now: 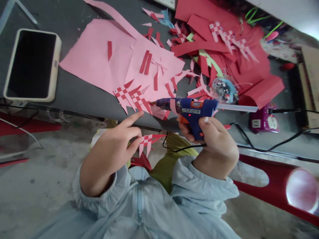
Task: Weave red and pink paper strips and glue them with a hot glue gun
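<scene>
My right hand (211, 134) is wrapped round the handle of a blue hot glue gun (191, 109), which has a clear glue stick (239, 108) in its back end. The nozzle points left, close to a row of red and pink woven paper fish (136, 96) at the table's front edge. My left hand (122, 137) pinches another woven paper fish (147, 141) between thumb and bent fingers, below the edge. Its index finger stretches out to the lower side of the row. Whether the nozzle touches the paper I cannot tell.
Pink paper sheets (99, 56) lie on the dark table (69, 89) with red strips on them. A phone (32, 64) is at the left. Red paper (249, 63) and scraps pile up at the right, near a purple power adapter (265, 119) with a black cord (244, 139).
</scene>
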`<action>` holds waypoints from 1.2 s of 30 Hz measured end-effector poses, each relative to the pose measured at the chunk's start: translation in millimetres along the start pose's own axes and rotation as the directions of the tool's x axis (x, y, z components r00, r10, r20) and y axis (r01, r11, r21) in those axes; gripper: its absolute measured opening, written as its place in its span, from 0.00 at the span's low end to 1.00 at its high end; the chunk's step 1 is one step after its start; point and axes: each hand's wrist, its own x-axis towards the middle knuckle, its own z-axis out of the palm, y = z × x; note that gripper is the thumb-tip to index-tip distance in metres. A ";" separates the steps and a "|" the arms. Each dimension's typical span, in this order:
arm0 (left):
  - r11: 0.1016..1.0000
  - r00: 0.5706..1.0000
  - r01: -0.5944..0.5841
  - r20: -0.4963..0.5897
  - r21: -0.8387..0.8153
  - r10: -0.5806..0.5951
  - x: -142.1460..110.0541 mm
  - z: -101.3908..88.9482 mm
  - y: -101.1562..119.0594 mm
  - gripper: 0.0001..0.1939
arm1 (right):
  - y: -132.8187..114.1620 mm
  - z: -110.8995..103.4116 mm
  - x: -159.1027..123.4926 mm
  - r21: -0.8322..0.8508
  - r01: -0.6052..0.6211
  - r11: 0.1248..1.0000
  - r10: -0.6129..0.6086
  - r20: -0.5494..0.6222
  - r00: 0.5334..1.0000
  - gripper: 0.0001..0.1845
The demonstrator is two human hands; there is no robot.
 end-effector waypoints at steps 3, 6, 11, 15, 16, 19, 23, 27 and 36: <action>1.000 1.000 -0.007 -0.011 -0.001 0.007 0.3 -0.2 0.6 0.12 | 1.9 -2.5 -1.1 -0.043 -0.021 0.999 0.021 0.011 1.000 0.29; 1.000 1.000 -0.009 -0.022 -0.005 0.009 1.1 -0.1 1.7 0.12 | 3.6 -4.1 -0.9 -0.082 0.008 0.997 -0.007 0.012 1.000 0.27; 1.000 1.000 -0.009 -0.017 0.004 0.009 0.4 0.2 1.8 0.11 | 2.4 -3.9 -0.4 -0.098 0.033 0.995 -0.028 0.057 0.998 0.26; 1.000 1.000 -0.012 -0.016 0.014 0.012 -0.4 0.0 0.5 0.12 | 0.7 -4.1 -0.5 -0.100 0.044 0.994 -0.036 0.072 0.997 0.27; 1.000 1.000 -0.012 -0.015 0.016 0.012 -0.3 -0.1 0.3 0.12 | 1.0 -4.5 -0.5 -0.105 0.042 0.994 -0.035 0.073 0.997 0.27; 1.000 1.000 -0.011 -0.014 0.023 0.011 0.5 0.3 0.1 0.13 | 3.6 -6.2 -0.4 -0.114 0.027 0.993 -0.017 0.083 0.996 0.27; 1.000 1.000 -0.011 -0.020 0.023 0.012 1.3 1.3 0.8 0.12 | 5.8 -6.0 -0.8 -0.093 0.048 0.994 -0.044 0.047 0.998 0.25; 1.000 1.000 0.003 -0.004 0.013 -0.003 1.1 0.9 1.6 0.12 | 1.7 -1.6 -0.8 -0.066 0.026 0.998 -0.023 0.052 0.998 0.24; 1.000 1.000 0.016 0.001 0.010 -0.016 0.7 -0.4 1.0 0.12 | -1.5 3.6 3.5 -0.044 0.036 0.998 -0.032 0.098 0.995 0.27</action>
